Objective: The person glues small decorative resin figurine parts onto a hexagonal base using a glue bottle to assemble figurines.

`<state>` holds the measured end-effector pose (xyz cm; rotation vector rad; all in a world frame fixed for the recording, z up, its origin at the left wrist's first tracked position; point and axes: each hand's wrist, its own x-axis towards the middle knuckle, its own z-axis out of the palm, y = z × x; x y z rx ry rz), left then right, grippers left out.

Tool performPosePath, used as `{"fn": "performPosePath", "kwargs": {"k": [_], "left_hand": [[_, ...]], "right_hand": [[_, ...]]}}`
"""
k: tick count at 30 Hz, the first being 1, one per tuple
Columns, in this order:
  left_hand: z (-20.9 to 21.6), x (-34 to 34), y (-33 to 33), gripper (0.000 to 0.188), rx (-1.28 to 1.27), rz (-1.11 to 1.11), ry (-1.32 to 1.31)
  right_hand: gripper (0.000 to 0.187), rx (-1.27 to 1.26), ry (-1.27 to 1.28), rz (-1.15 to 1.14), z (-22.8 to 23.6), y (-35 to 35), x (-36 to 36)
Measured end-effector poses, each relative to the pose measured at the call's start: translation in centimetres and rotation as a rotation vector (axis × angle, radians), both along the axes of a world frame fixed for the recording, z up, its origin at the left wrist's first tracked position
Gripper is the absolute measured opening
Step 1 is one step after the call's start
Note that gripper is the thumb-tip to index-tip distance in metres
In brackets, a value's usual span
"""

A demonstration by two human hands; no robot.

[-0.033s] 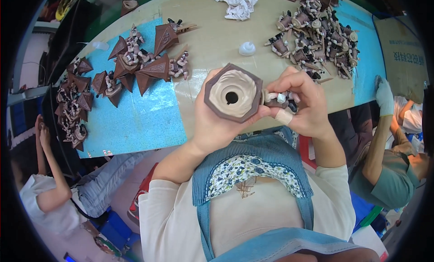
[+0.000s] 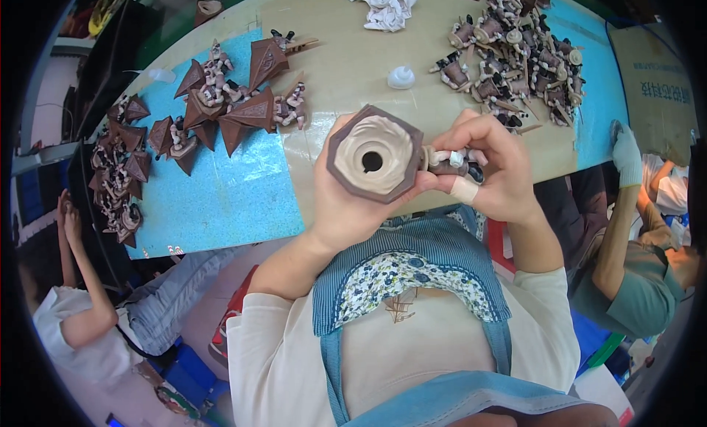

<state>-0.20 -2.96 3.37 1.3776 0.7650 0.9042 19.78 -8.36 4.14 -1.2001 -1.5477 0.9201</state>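
My left hand (image 2: 337,200) is wrapped round a brown hexagonal hollow piece (image 2: 355,153). Its pale, rippled inside faces up, with a dark round hole at the bottom. Pinched in the fingers of my right hand (image 2: 502,166) is a small painted figurine (image 2: 455,165), white and brown with black parts. It lies sideways against the right rim of the hollow piece and appears to touch it. My fingers partly cover the figurine. A light strip of tape wraps one finger of my right hand.
Brown pointed pieces with figurines (image 2: 221,107) lie on a blue mat (image 2: 236,199) at left. A heap of figurines (image 2: 508,59) sits at the far right. A white cloth (image 2: 383,7) and small white bottle (image 2: 401,77) are beyond my hands. Co-workers sit on both sides.
The hollow piece has tilted slightly and shifted a little to the left in my left hand. My right hand keeps its pinch on the figurine.
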Motion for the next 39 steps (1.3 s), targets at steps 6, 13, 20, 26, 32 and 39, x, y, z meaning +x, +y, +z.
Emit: {"fn": "performPosePath", "kwargs": {"k": [6,13,20,26,32,39], "left_hand": [[-0.6,-0.4,-0.2,0.061,0.0,-0.05,0.031],[-0.9,-2.2,1.2,0.078,-0.212,-0.271,-0.112],[-0.2,-0.9,0.5,0.065,-0.017,-0.379,0.029],[0.2,-0.1,0.3,0.062,0.14,-0.309,0.127],[0.3,0.0,-0.1,0.062,0.143,-0.313,0.172],[-0.8,-0.4,-0.8,0.064,0.112,-0.379,0.045]], "right_hand": [[0.029,-0.273,0.24,-0.001,-0.5,-0.4,-0.8],[0.031,-0.12,0.058,0.006,2.4,0.5,0.3],[0.03,0.069,-0.307,0.248,5.1,1.9,-1.5],[0.031,0.208,-0.613,0.299,6.2,2.2,-2.1],[0.03,0.197,-0.617,0.343,5.8,2.0,-2.2],[0.035,0.171,-0.435,0.43,4.9,1.9,-2.3]]}}
